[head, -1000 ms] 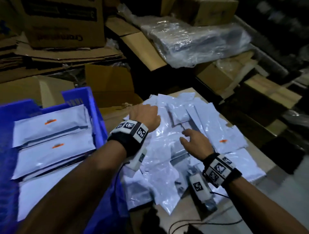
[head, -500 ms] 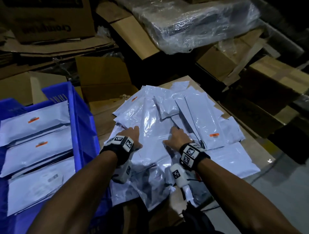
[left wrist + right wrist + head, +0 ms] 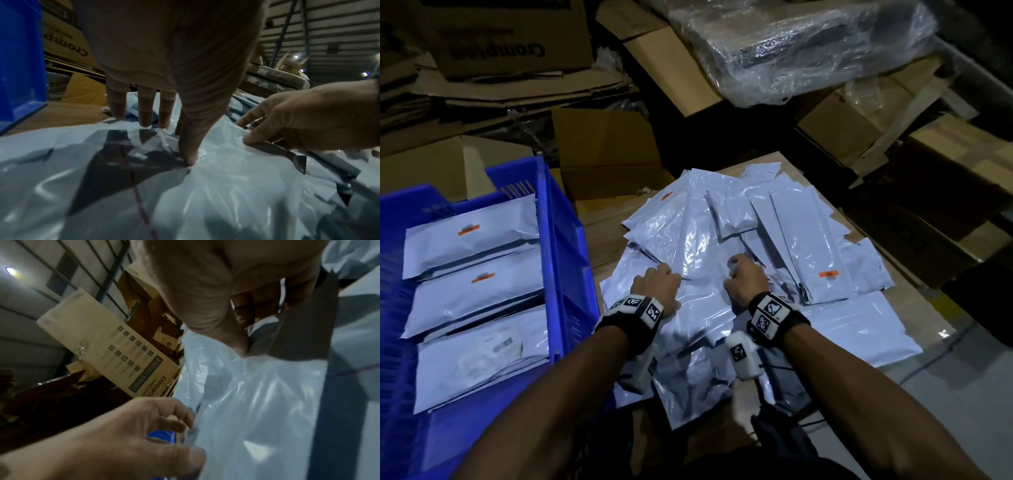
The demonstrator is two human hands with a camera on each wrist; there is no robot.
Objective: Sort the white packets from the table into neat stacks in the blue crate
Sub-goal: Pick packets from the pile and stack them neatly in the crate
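In blue crate (image 3: pixel 558 219), 3 packet stacks (image 3: pixel 476 291); both hands (image 3: pixel 657 287) (image 3: pixel 748 282) pinching one table packet (image 3: pixel 702 274).

Both hands lay on the heap of white packets (image 3: pixel 722 246) on the table (image 3: pixel 914 308); the left hand (image 3: pixel 655 286) and right hand (image 3: pixel 746 282) curled into one glossy packet (image 3: pixel 700 274); the blue crate (image 3: pixel 561 240) held three stacks (image 3: pixel 476 284).
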